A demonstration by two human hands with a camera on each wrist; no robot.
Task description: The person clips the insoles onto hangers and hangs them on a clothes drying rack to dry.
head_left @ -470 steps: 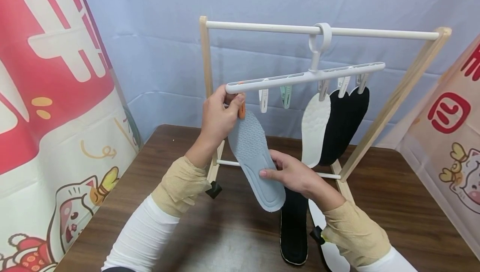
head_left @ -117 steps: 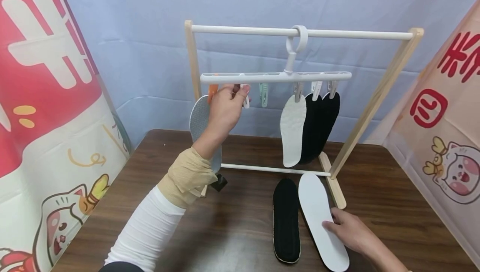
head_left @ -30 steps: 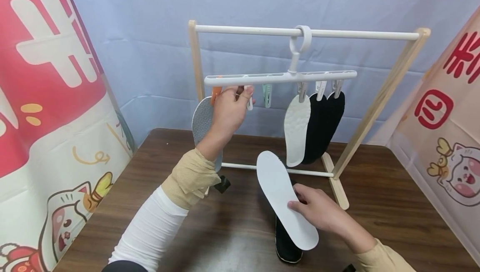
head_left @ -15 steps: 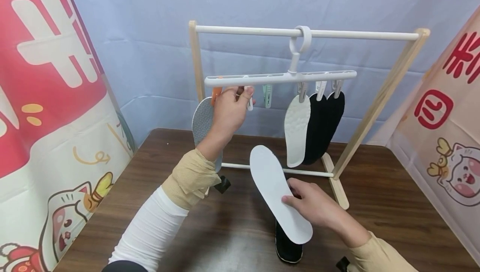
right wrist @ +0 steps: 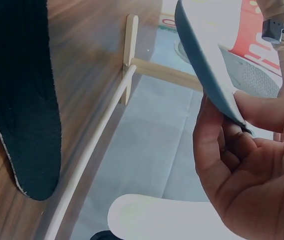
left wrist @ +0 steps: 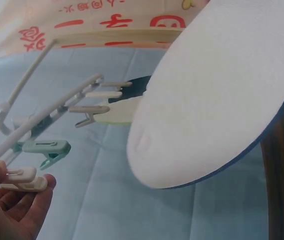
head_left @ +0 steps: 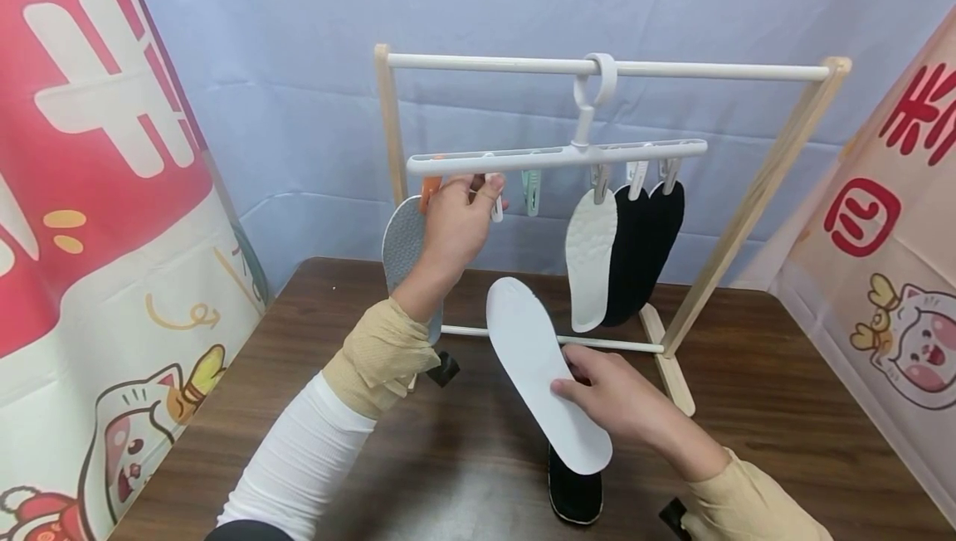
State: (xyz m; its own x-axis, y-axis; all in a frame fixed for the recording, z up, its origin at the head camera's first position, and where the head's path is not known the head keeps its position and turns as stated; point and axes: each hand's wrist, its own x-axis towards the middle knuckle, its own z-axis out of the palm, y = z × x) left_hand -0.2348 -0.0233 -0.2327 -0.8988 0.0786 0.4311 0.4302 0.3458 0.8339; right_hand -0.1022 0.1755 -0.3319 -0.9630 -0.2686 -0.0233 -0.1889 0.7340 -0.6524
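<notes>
My left hand (head_left: 457, 221) pinches a white clip (left wrist: 24, 176) beneath the left half of a white clip hanger (head_left: 515, 163). In my right hand (head_left: 620, 396) is a white insole (head_left: 534, 358), gripped by its edge with the thumb on the white face; its other side looks blue in the right wrist view. The insole slants below the hanger, its upper end lower than the pinched clip. A grey insole (head_left: 402, 236) hangs from the orange clip (head_left: 430, 191), partly hidden by my left arm. A green clip (head_left: 532, 192) beside the white one holds nothing.
On the hanger's right side, clips hold a white insole (head_left: 590, 263) and black insoles (head_left: 644, 255). The hanger hooks onto a wooden rack (head_left: 735, 209) with a white top rod (head_left: 709, 70). A black insole (head_left: 577, 491) lies on the brown table (head_left: 299, 458), partly covered by the held one.
Earlier both hands were at the grey insole and orange clip; it now hangs there. My right hand has lifted the white insole off the table, up and left. My left hand stays on the white clip.
</notes>
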